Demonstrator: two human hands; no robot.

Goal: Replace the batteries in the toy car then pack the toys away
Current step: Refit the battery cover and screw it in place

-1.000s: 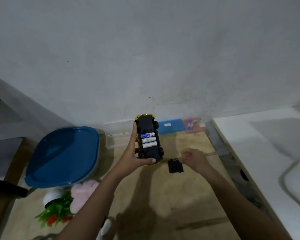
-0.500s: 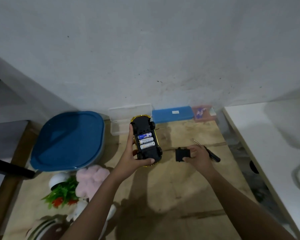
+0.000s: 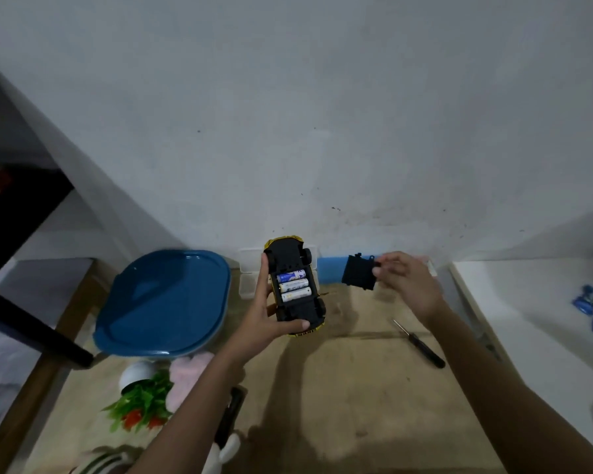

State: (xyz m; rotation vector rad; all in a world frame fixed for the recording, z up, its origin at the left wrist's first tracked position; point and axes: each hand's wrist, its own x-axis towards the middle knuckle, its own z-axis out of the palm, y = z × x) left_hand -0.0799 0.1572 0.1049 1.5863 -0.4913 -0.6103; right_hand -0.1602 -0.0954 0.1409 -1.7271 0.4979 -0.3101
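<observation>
My left hand (image 3: 266, 319) grips a yellow toy car (image 3: 293, 285) held upside down above the wooden table (image 3: 356, 388). Its black underside faces me, and the uncovered battery bay shows three batteries (image 3: 294, 285) lying side by side. To the right of the car, my right hand (image 3: 406, 285) pinches the black battery cover (image 3: 358, 272) by its right edge and holds it up in the air. A black-handled screwdriver (image 3: 421, 345) lies on the table below my right hand.
A container with a blue lid (image 3: 163, 302) stands at the left. A clear plastic box (image 3: 249, 275) and a blue box (image 3: 331, 270) sit against the wall. A potted fake plant (image 3: 141, 395), a pink plush (image 3: 189, 374) and a striped toy (image 3: 100, 460) lie front left. A white counter (image 3: 534, 319) runs along the right.
My right hand picked the battery cover off the table and raised it to car height, to the right of the car. The left hand kept its hold on the upturned car.
</observation>
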